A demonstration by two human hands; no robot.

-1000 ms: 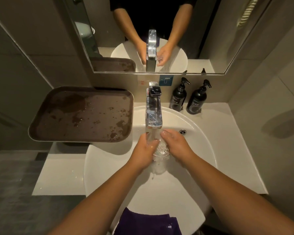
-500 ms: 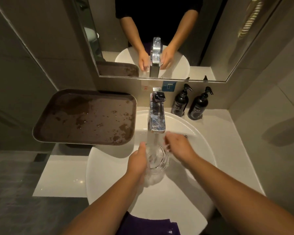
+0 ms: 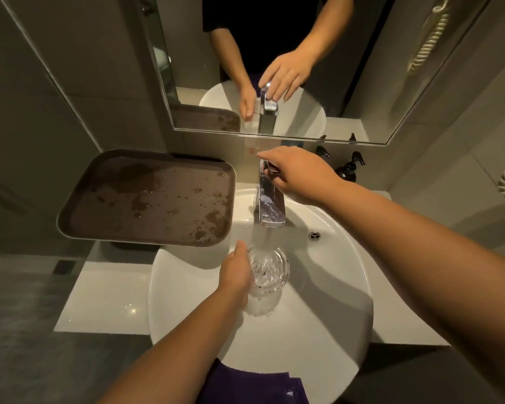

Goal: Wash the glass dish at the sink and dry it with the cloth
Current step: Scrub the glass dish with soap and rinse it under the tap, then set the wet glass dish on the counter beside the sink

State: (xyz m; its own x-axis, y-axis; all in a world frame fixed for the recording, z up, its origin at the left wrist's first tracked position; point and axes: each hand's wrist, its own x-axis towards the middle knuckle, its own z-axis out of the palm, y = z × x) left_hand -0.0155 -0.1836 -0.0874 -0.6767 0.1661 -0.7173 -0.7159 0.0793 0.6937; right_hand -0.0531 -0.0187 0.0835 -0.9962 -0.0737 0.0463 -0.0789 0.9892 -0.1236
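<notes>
A small clear glass dish (image 3: pixel 270 268) sits under the running stream from the chrome tap (image 3: pixel 270 205), over the white round sink (image 3: pixel 347 301). My left hand (image 3: pixel 235 272) grips the dish by its left rim. My right hand (image 3: pixel 296 172) is up at the tap's lever, fingers laid over its top; the lever is mostly hidden beneath them. A purple cloth (image 3: pixel 254 386) lies at the near edge of the sink, partly cut off by the frame.
A wet brown tray (image 3: pixel 146 196) stands left of the tap, overhanging the sink's rim. Two dark pump bottles (image 3: pixel 349 169) sit behind my right arm on the white counter (image 3: pixel 105 298). A mirror (image 3: pixel 362 68) hangs above, close to the tap.
My right hand let go of the dish and rose to the tap lever. My left hand keeps the dish under the water. The camera tilted down slightly.
</notes>
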